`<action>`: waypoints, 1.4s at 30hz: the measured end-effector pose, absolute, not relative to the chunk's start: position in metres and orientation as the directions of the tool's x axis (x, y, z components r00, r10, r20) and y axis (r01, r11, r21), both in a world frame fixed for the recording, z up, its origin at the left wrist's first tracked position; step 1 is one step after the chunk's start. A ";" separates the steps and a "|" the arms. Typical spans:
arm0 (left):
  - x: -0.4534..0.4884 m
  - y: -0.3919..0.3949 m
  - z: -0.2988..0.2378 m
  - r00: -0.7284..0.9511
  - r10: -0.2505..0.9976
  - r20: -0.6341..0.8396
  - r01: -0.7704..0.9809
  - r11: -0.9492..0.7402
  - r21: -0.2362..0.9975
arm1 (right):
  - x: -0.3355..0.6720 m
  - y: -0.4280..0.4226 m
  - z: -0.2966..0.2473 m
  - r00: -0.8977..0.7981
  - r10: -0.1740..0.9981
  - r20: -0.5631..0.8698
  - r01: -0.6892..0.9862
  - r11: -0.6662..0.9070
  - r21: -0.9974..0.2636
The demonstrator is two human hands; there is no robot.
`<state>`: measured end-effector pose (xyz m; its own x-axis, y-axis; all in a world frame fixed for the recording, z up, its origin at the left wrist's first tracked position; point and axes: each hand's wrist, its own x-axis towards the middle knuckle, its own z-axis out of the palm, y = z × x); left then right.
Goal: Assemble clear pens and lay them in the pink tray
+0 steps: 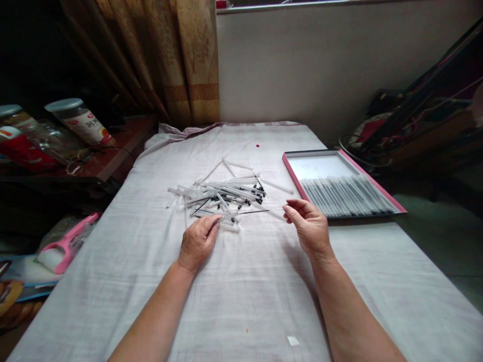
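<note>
A loose heap of clear pen tubes and black-tipped refills lies in the middle of the white cloth. My left hand rests at the heap's near edge, fingers curled and pinched on a clear pen tube. My right hand is raised just right of the heap, thumb and fingers pinched on a thin black refill that points left toward the tube. A pink-rimmed shallow box at the right holds a neat row of assembled pens.
Jars stand on a dark wooden shelf at the left. A pink-handled roller lies lower left beside the table. Cluttered items and cables sit at the right by the wall. A curtain hangs behind.
</note>
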<state>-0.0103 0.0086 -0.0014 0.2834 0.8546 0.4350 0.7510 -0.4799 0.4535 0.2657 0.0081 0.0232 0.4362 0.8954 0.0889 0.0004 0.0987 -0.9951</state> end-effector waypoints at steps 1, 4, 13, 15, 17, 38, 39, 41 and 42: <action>-0.010 0.009 -0.001 0.284 0.855 0.435 0.753 -0.480 0.451 | 0.266 0.008 0.023 0.433 0.897 0.087 -0.002 0.098 -0.995; -0.011 0.009 0.000 0.294 0.848 0.442 0.758 -0.488 0.432 | 0.269 0.009 0.023 0.439 0.895 0.086 -0.004 0.097 -0.995; -0.011 0.008 0.000 0.324 0.826 0.461 0.765 -0.515 0.385 | 0.272 0.009 0.023 0.447 0.891 0.081 -0.007 0.094 -0.996; -0.010 0.008 0.002 0.356 0.814 0.460 0.769 -0.534 0.351 | 0.269 0.008 0.023 0.420 0.905 0.074 0.002 0.081 -0.997; -0.009 0.006 0.003 0.395 0.793 0.463 0.772 -0.560 0.301 | 0.263 0.007 0.022 0.382 0.921 0.071 0.012 0.072 -0.997; -0.002 0.008 -0.005 0.005 0.939 0.344 0.511 -0.299 0.806 | 0.202 0.034 0.008 -0.047 0.953 0.300 0.630 0.261 -0.731; -0.003 0.009 -0.006 -0.007 0.938 0.347 0.509 -0.296 0.809 | 0.201 0.038 0.007 -0.066 0.959 0.275 0.705 0.240 -0.667; -0.004 0.010 -0.007 -0.013 0.931 0.365 0.510 -0.308 0.803 | 0.198 0.045 0.008 -0.097 0.975 0.199 0.824 0.190 -0.534; -0.004 0.010 -0.008 -0.007 0.925 0.381 0.514 -0.324 0.795 | 0.195 0.048 0.009 -0.113 0.981 0.155 0.868 0.174 -0.466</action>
<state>-0.0037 0.0103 -0.0075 -0.0066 0.9246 0.3808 0.5138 -0.3236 0.7946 0.1951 0.0479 0.0089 -0.1130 0.9814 0.1552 0.8676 0.1736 -0.4659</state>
